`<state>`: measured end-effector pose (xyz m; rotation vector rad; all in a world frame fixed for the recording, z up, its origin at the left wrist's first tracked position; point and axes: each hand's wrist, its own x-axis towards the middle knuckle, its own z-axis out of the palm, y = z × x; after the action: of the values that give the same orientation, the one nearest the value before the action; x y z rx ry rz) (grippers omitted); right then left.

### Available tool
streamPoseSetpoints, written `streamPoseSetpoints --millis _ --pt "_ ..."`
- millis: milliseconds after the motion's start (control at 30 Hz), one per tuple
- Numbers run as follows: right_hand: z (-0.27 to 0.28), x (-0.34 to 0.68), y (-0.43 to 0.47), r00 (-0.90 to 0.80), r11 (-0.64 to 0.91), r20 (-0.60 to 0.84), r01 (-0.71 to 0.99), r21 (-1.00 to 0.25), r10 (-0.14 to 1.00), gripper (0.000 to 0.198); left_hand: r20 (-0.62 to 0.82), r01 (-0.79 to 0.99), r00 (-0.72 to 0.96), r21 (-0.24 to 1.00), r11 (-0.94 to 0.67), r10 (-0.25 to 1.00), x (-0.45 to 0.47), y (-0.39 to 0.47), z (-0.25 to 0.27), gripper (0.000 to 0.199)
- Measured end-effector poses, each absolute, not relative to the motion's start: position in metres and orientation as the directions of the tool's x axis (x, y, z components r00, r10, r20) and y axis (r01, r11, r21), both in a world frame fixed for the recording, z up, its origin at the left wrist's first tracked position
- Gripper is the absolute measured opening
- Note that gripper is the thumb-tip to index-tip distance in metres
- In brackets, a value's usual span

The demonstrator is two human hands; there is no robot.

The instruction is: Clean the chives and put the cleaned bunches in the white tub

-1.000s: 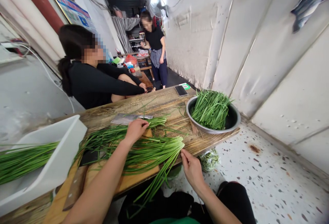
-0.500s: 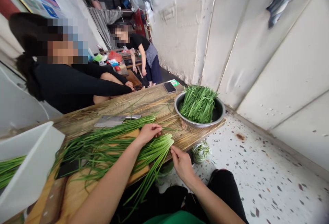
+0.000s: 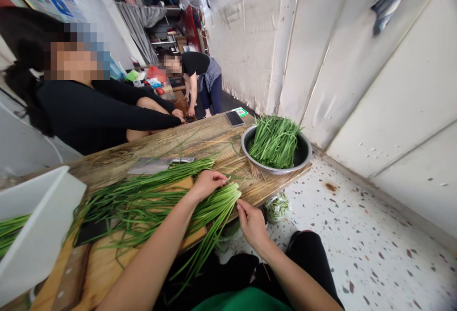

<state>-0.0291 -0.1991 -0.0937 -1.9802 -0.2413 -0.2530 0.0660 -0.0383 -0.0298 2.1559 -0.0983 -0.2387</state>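
Observation:
My left hand (image 3: 209, 183) reaches over a bunch of garlic chives (image 3: 217, 206), thumb and forefinger pinched on a chive's pale end. At the near edge of the bunch's fanned white ends, my right hand (image 3: 253, 223) is closed in a pinch. A thin bamboo skewer (image 3: 266, 271) shows beneath the right wrist, in line with that pinch; its middle is hidden by the hand. More chives (image 3: 157, 182) lie across the wooden cutting board (image 3: 102, 270), with green tips hanging over the table edge. The left forearm covers part of them.
A cleaver (image 3: 73, 273) lies at near left beside a white bin (image 3: 43, 235). Another blade (image 3: 146, 165) lies behind the chives. A metal bowl of cut chives (image 3: 307, 156), loose skewers (image 3: 254, 170) and a phone (image 3: 234, 119) are farther off. Two people (image 3: 107, 111) are beyond the table.
Both hands keep almost the same pinch at the white ends. The view has shifted slightly. The person at the back has bent lower, and the seated person appears farther left.

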Motion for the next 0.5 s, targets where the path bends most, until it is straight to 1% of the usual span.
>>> streamPoseSetpoints --millis 67,267,500 --pt "-0.0946 -0.0287 -0.1994 0.954 -0.404 0.294 0.291 -0.867 0.056 0.031 -0.115 0.002 0.981 0.811 -0.585 -0.156 0.0644 -0.0382 -0.0288 0.023" --pt "-0.0956 -0.0283 -0.1988 0.959 -0.407 0.279 0.276 -0.871 0.052 0.031 -0.058 -0.081 0.976 0.803 -0.591 -0.212 0.0621 -0.0393 -0.0283 0.023" --pt "-0.0999 -0.0290 -0.1977 0.959 -0.396 0.282 0.271 -0.877 0.030 0.031 -0.080 -0.057 0.977 0.800 -0.597 -0.199 0.0592 -0.0406 -0.0287 0.027"
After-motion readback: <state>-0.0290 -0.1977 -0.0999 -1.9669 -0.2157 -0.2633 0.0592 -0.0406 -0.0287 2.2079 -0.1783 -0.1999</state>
